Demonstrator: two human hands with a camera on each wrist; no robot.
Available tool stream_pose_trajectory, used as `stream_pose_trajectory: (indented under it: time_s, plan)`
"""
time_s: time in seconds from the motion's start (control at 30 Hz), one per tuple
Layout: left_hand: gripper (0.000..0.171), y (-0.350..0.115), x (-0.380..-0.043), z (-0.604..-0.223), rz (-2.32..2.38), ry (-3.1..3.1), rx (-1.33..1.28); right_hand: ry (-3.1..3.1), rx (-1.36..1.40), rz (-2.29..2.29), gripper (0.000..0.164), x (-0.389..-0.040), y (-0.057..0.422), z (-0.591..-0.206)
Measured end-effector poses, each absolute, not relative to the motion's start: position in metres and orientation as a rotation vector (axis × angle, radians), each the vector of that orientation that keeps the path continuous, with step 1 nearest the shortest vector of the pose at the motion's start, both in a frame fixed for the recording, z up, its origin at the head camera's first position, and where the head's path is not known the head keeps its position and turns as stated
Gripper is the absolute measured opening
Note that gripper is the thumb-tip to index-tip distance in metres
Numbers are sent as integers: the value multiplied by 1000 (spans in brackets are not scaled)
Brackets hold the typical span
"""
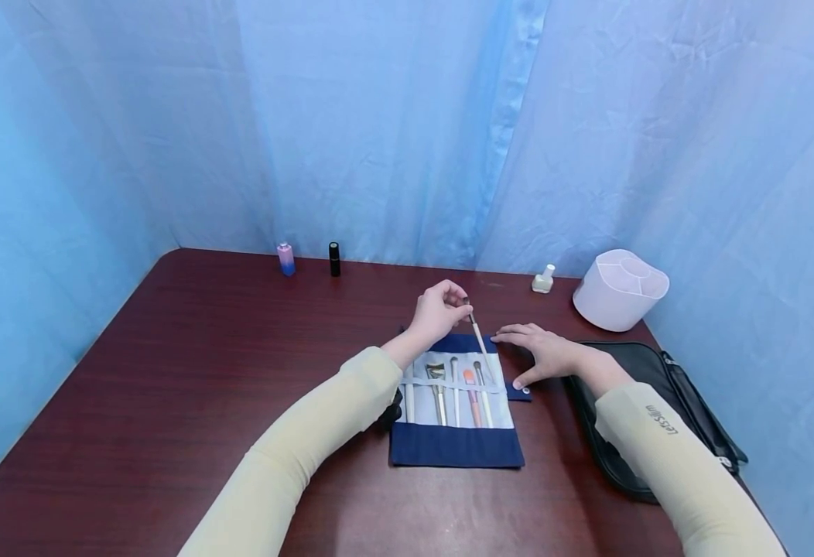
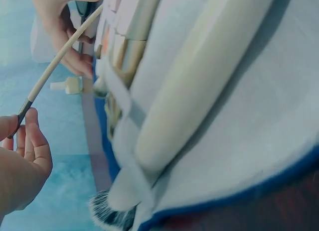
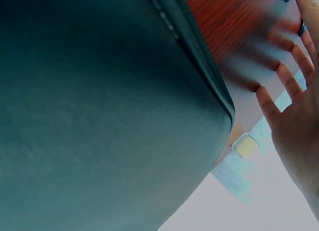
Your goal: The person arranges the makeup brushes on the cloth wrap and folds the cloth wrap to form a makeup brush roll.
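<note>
A navy brush roll [image 1: 457,449] with a white inside lies unrolled on the table, several makeup brushes tucked under its strap. One has a pink handle [image 1: 474,406]; a thick pale handle [image 2: 199,81] fills the left wrist view. Above the roll's far right part, my left hand [image 1: 442,308] pinches a slim makeup brush [image 2: 55,64] near its dark end, the light handle slanting down to the pocket side. My right hand [image 1: 542,352] rests at the roll's right edge, fingers spread, thumb by the navy tab [image 1: 518,392].
A black zip case [image 1: 630,379] lies under and beside the right forearm. Along the back stand a pink-and-blue bottle [image 1: 285,259], a black tube [image 1: 334,259], a nail polish bottle [image 1: 542,281] and a white divided holder [image 1: 612,298]. Blue curtains [image 1: 379,131] enclose the table.
</note>
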State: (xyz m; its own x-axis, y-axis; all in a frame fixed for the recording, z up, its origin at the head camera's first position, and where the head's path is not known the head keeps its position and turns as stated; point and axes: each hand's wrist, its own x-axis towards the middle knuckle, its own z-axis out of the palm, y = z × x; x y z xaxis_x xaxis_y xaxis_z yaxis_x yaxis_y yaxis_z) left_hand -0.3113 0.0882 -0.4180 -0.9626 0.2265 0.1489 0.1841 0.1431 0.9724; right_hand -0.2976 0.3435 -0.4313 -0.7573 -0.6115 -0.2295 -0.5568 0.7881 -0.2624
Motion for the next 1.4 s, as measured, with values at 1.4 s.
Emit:
stream_pose_trajectory:
  time_s: [1.4]
  plan:
    - [26,96,-312,-454,1261,2190,881,2671,-880,-272,89,-295,342,-429]
